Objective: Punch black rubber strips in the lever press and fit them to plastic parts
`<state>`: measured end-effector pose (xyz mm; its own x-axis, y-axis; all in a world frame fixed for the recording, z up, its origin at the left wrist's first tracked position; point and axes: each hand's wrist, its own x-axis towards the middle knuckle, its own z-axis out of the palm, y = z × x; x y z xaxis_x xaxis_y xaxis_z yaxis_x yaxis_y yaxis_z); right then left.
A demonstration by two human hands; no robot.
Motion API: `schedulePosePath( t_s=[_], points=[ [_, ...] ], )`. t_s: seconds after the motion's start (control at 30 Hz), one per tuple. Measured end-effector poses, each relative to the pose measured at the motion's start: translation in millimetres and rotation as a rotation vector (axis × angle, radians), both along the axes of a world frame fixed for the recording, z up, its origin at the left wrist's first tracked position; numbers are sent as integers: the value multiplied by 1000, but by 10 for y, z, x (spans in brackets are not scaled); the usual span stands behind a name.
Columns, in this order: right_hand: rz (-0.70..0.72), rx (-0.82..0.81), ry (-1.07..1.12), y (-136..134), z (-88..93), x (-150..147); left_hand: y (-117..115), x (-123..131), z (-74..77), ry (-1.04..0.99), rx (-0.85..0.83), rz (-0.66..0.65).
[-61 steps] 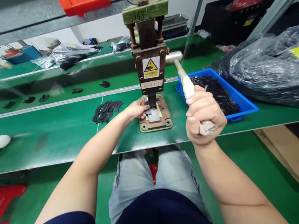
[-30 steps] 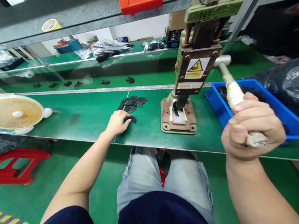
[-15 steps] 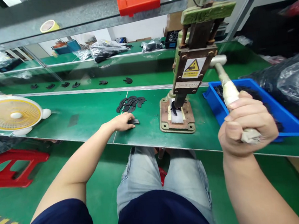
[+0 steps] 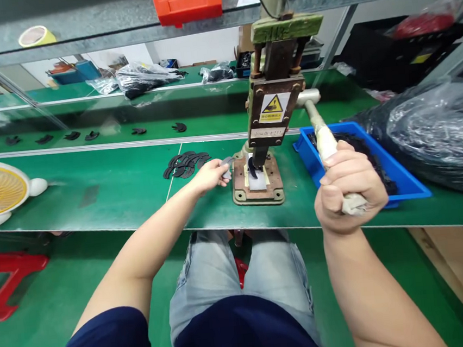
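While the right hand [image 4: 349,184] is wrapped firmly round the taped end of the lever [image 4: 326,140] on the near right side of the press [image 4: 270,104], the left hand [image 4: 213,175] has thumb and fingers closed on a small curved piece [image 4: 227,161] just left of the press's base [image 4: 240,190]. Blur and glare hide its exact outline, and whether it touches the base I cannot tell.

Such a piece looks thin and very light, so a pinch should be enough. It seems fairly stiff, perhaps with a little give, more like moulded plastic or rubber than metal — the pictures do not settle which. Its smooth sheen suggests it could slide or twist between the fingertips. Holding it by one end or along the outer curve would probably be surest, with the fingers kept clear of the ram [image 4: 260,157].

A similar dark piece [image 4: 252,169] lies on the pale plate [image 4: 257,182] at the foot of the press, close to the ram's lower end; whether the ram bears on it is unclear. More pieces lie in an overlapping pile [image 4: 185,164] left of the press, where lifting one by a free edge should avoid dragging its neighbours. The lever, by contrast, looks heavy and rigid — best held at its padded end.
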<state>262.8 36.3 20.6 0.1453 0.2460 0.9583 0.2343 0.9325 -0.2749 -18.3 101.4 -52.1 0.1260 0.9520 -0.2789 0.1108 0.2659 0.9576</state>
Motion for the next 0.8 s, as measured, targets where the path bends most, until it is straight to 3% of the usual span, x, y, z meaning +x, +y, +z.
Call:
schedulePosePath(
  t_s=[0.1, 0.2, 0.33, 0.47, 0.67, 0.8],
  points=[
    [-11, -30, -7, -31, 18, 2, 29, 449, 69, -140, -83, 33],
    [-28, -44, -13, -57, 26, 9, 37, 618, 76, -205, -96, 39],
    [-44, -62, -14, -56, 13, 10, 75, 438, 36, -142, -106, 69],
    [-38, -43, 6, -40, 5, -5, 124, 270, -11, -56, -79, 4],
    [-47, -60, -30, -57, 14, 10, 228, 375, -84, 35, 61, -62],
    [-32, -54, -22, -63, 11, 18, 308, 372, -53, 64, 32, -85]
  ],
)
